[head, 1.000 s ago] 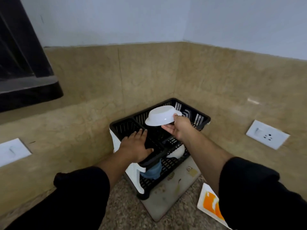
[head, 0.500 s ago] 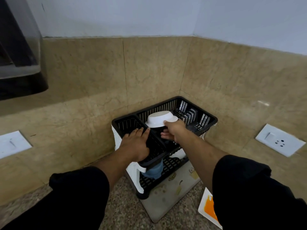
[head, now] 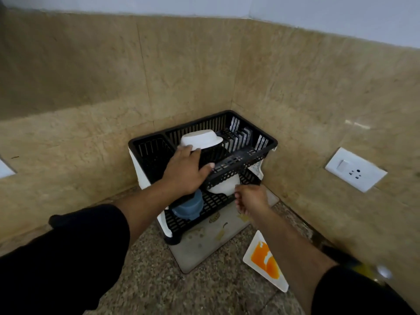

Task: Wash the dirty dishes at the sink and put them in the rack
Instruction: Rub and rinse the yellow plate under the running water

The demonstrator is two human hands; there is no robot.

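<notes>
One view only, from the head camera. The white bowl (head: pixel 201 138) now sits upside down in the upper tier of the black rack (head: pixel 241 159), in the larger compartment just left of the plate slots. A second ago the right grip (head: pixel 250 198) held that bowl in the air above the rack, and half a second ago it was lowering it in. It has since let go and drawn back low, in front of the lower tier. Its fingers are loosely curled and apart, holding nothing.

The left grip (head: pixel 186 171) has stayed on the rack throughout. It lies flat on the front rail of the upper tier, fingers straight, pressing down and not closed round anything. Its fingertips reach close to the bowl's rim, but I cannot tell whether they touch it.

On the lower tier a blue cup (head: pixel 188 206) stands on the left and a second white dish (head: pixel 223 186) sits to its right, partly hidden under the upper tier. A stained drip tray (head: pixel 204 244) lies beneath the rack on the speckled desk (head: pixel 147 280). A plate smeared with orange (head: pixel 264 261) lies on the desk just right of the tray.

By my reading this bowl is racked and done. The orange-smeared plate looks unwashed, so it is probably a next dish for the sink.
</notes>
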